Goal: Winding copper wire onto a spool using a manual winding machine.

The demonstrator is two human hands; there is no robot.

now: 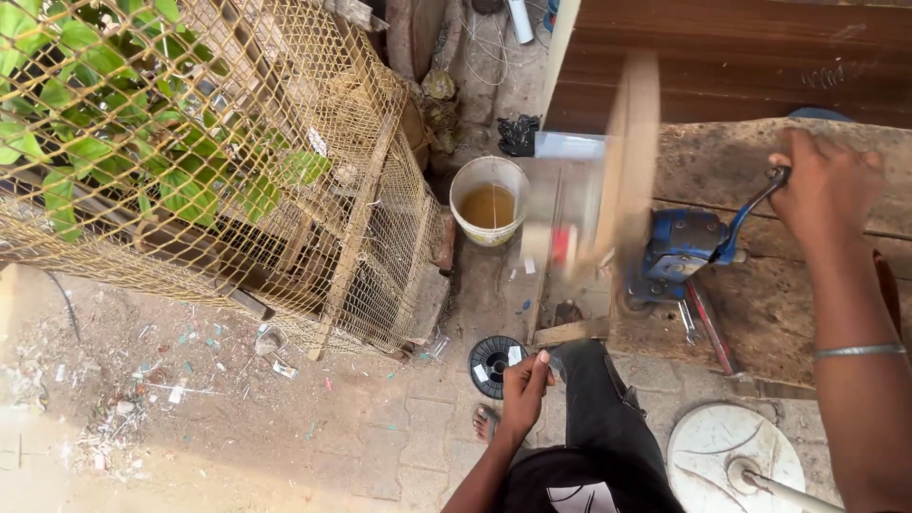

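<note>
Your left hand point(524, 388) was pinched shut on something too fine to make out, just above the black spool point(495, 365) on the paving, while your right hand point(825, 185) gripped the crank handle point(760, 201) of the blue winder point(679, 249), whose wooden former point(629, 157) was blurred mid-spin, so I judged the winding underway and unfinished. Around you were a wire-mesh cage point(285, 180), a bucket of brownish liquid point(489, 201), littered ground and the worn wooden bench point(798, 294).
</note>
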